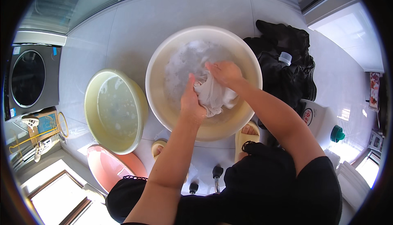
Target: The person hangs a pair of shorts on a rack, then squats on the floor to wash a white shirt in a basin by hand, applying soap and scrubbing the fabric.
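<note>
A large white plastic basin [152, 105] stands before me, holding sudsy water [181, 59]. Inside it, a wet white cloth [212, 94] is bunched between my two hands. My left hand [193, 99] holds the cloth's left side, with the thumb pointing up. From the upper right, my right hand [225, 73] grips the upper part of the cloth, its fingers bent over it. The lower end of the cloth hangs close to the water at the basin's right side.
Left of the basin are a yellow-green tub [92, 114] of cloudy water and a pink basin [104, 166]. Dark clothes [285, 43] with a clear plastic cap [285, 58] lie right, near a white jug [317, 120] with a green cap. A front-loading washing machine [33, 77] stands far left.
</note>
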Demonstrator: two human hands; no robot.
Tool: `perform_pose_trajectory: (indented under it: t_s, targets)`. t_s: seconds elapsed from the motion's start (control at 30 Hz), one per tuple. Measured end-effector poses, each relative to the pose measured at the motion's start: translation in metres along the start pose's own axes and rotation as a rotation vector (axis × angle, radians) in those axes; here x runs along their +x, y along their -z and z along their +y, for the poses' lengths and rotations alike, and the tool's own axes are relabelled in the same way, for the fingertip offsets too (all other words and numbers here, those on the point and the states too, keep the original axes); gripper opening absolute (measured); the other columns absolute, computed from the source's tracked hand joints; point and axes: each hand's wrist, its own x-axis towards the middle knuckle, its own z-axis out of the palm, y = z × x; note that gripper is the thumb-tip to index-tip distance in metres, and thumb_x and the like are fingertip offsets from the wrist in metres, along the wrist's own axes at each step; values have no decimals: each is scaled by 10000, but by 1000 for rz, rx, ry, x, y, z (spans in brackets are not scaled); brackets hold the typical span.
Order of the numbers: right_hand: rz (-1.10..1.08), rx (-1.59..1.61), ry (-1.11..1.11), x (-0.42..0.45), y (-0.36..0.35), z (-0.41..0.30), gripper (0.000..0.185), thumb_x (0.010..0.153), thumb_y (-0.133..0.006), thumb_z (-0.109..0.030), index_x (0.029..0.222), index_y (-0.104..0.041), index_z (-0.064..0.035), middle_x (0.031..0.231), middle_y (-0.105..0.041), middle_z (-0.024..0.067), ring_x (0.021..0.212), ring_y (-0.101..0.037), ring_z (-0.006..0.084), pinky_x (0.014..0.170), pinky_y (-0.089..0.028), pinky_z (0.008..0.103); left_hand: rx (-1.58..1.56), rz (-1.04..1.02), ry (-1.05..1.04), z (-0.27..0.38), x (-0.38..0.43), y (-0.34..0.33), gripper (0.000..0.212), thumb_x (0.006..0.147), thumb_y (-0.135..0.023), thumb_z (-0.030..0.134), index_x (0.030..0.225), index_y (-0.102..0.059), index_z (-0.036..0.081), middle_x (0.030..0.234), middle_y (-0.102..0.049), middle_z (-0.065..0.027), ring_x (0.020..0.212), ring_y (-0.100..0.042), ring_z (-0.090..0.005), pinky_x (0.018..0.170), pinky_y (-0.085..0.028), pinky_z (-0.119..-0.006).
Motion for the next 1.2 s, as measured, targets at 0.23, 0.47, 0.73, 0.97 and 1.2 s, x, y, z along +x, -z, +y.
perform_pose_trajectory:
  t_s: [0.23, 0.47, 0.73, 0.97, 1.2]
  targets:
    - [-192, 1096, 62, -54, 95, -14, 298, 743, -661, -303, 800, -560, -28, 707, -541, 21, 686, -494, 102, 607, -418, 255, 610, -138, -406, 51, -41, 42, 515, 826, -554, 403, 1092, -477, -31, 1048, -549, -128, 939, -552, -228, 813, -462, -372]
    - [-185, 796, 199, -91, 132, -9, 127, 793, -590, -131, 867, -555, -35, 774, -567, 33, 721, -504, 81, 642, -408, 221, 581, -190, -443, 68, -114, 38, 545, 870, -452, 427, 1115, -451, -60, 1039, -558, -189, 970, -545, -286, 844, -442, -386]
    - [-202, 987, 241, -122, 147, -20, 223, 846, -552, -204, 916, -594, 3, 803, -567, 22, 751, -515, 93, 694, -435, 236, 613, -436, -391, 73, -161, 44, 676, 852, -400, 522, 1218, -360, -45, 1231, -420, -212, 1081, -476, -335, 932, -369, -447]
    - [-151, 814, 277, -103, 129, 12, 186, 866, -512, -172, 937, -571, -10, 800, -553, 17, 738, -513, 89, 658, -426, 217, 480, -518, -351, 57, -126, 48, 670, 860, -392, 510, 1265, -327, -20, 1267, -399, -171, 1157, -408, -317, 970, -333, -429]
    - [121, -59, 99, -89, 112, 76, 205, 793, -551, -214, 881, -610, -38, 771, -609, 65, 746, -574, 201, 709, -450, 279, 215, -384, -98, 36, -74, 77, 555, 916, -317, 404, 1276, -303, -19, 1278, -383, -200, 1160, -394, -365, 977, -319, -484]
